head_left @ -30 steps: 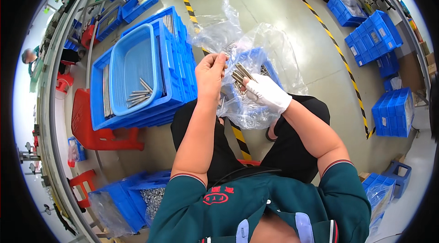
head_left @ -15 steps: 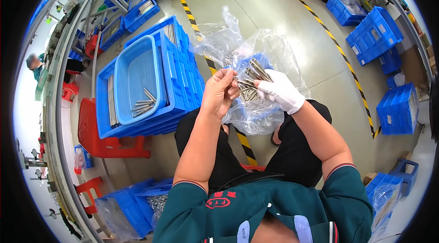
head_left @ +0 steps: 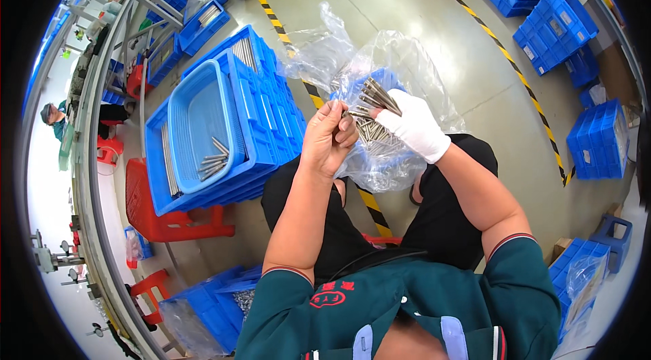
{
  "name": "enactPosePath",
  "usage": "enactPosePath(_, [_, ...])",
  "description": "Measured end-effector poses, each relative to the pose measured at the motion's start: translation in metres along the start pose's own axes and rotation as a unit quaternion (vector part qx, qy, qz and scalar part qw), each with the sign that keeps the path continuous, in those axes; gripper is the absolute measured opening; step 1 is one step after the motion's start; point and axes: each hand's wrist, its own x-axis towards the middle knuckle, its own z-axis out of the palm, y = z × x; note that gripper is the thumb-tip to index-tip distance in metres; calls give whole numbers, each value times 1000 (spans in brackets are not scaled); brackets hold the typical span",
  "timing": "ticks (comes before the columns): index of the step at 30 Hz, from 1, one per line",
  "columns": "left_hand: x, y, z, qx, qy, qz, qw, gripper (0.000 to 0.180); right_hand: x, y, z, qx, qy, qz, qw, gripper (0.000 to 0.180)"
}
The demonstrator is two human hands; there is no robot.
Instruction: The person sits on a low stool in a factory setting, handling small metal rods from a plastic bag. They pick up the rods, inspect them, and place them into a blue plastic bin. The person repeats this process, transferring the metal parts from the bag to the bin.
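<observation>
My right hand (head_left: 412,126), in a white glove, grips a bundle of thin metal rods (head_left: 375,97) that fan out above a clear plastic bag (head_left: 380,156) resting on my lap. My bare left hand (head_left: 329,140) pinches one or two rods at the bundle's left end. More rods lie inside the bag over a blue crate. To my left a light-blue basket (head_left: 196,123) holds a few loose rods (head_left: 213,160) and sits inside a larger blue crate (head_left: 261,99) with long rods along its edge.
The blue crate stands on a red stool (head_left: 169,221). More blue crates are at the far right (head_left: 556,28), lower right (head_left: 576,272) and lower left (head_left: 203,306). Yellow-black floor tape (head_left: 515,68) crosses the concrete. Another person (head_left: 53,118) is at the far left.
Both hands with the rod bundle have stayed together over the bag; the bundle has turned slightly and my left fingers have shifted to pinch rods at its end.
</observation>
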Motion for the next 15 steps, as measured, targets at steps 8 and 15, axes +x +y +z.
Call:
enactPosePath(8, [0, -5, 1, 13, -22, -22, 999, 17, -3, 2, -3, -69, 3, -41, 997, 20])
enactPosePath(15, [-1, 5, -3, -14, 1, -116, 993, 15, -7, -2, -2, -159, 16, -104, 982, 20])
